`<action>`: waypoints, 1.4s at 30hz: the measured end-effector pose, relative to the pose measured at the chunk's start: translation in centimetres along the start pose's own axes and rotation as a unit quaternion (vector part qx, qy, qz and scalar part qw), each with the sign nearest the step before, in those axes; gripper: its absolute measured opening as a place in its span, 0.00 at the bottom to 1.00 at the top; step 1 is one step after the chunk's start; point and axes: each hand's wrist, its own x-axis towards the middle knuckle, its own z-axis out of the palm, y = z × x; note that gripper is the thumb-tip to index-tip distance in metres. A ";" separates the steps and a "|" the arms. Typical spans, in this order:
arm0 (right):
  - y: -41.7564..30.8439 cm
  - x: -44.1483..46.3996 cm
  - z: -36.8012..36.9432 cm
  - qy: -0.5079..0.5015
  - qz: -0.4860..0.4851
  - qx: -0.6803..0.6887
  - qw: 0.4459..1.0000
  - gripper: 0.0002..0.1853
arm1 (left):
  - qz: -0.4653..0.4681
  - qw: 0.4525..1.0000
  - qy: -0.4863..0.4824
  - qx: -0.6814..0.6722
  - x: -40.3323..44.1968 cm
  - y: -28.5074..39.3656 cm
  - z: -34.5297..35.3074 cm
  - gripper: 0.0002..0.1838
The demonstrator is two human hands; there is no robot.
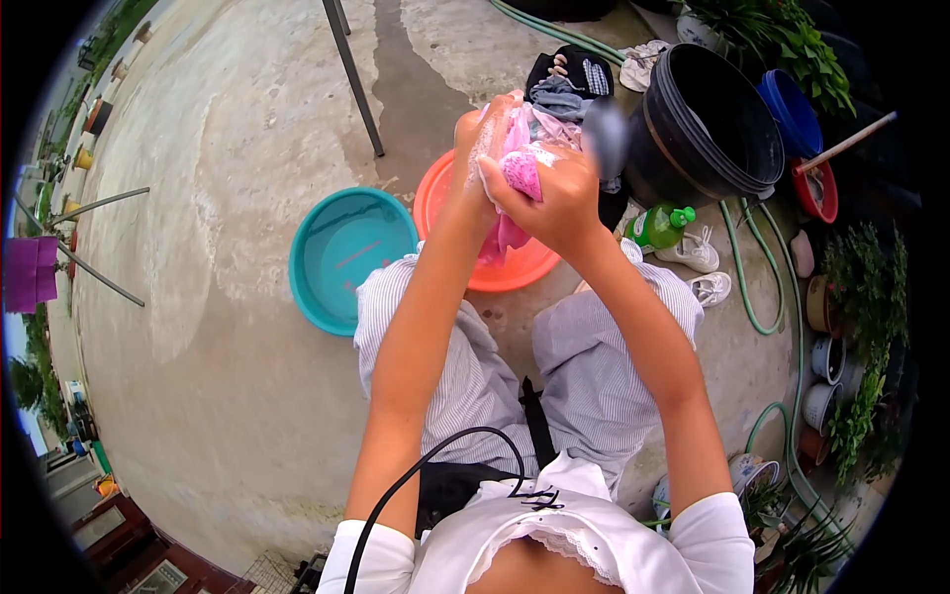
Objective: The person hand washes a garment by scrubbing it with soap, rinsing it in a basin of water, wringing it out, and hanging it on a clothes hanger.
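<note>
Wet pink cloth [507,234] hangs from my two hands, which are close together above an orange basin [430,198]. My left hand [480,144] is closed on the cloth, with white suds on its skin. On the right, my right hand [556,193] is wrapped round a bunched, bright pink part of it, foam beside the knuckles. Left of the orange basin stands a teal basin [315,287] holding clear water. More clothes, dark and grey [562,97], lie just beyond my hands.
A big black bucket [653,134] stands at the right, with a green bottle [661,228] and white shoes [695,250] near it. Green hoses [774,287] run along the right side past potted plants. A metal leg [354,84] rises behind the basins.
</note>
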 end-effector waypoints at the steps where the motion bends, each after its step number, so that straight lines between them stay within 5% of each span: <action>1: -0.2 0.1 0.0 0.006 0.012 0.005 1.000 0.19 | 0.003 1.000 0.001 -0.014 -0.1 0.0 0.0 0.11; 11: 2.1 1.6 -0.2 0.064 0.320 0.118 0.938 0.18 | -0.006 0.999 0.027 -0.037 -0.8 -0.8 1.1 0.13; 15: 0.2 1.0 0.0 0.077 0.228 0.083 0.967 0.19 | 0.037 0.998 0.039 -0.042 -0.6 -0.3 0.8 0.12; 19: -1.4 0.3 0.4 0.045 -0.032 0.038 0.998 0.19 | -0.015 0.996 0.057 -0.068 1.0 -0.5 -0.4 0.13; 23: -0.2 0.6 0.5 0.083 0.078 0.026 0.993 0.19 | 0.087 0.995 0.042 -0.012 -0.6 -0.6 1.0 0.14; 29: 1.9 2.0 0.0 0.095 0.367 0.174 0.909 0.19 | 0.027 0.996 0.079 -0.024 -1.6 -0.8 2.6 0.13; 33: 0.3 0.9 0.0 0.063 0.275 0.122 0.952 0.17 | 0.010 0.995 0.056 -0.081 -1.1 -0.4 1.6 0.12; 37: -1.2 0.3 0.2 0.025 0.049 0.055 0.997 0.17 | 0.032 0.996 0.013 -0.083 -0.3 -0.4 -0.1 0.13; 42: 0.9 1.8 -0.5 0.070 0.289 0.143 0.944 0.19 | 0.004 0.998 0.047 -0.050 -1.6 -0.5 1.9 0.13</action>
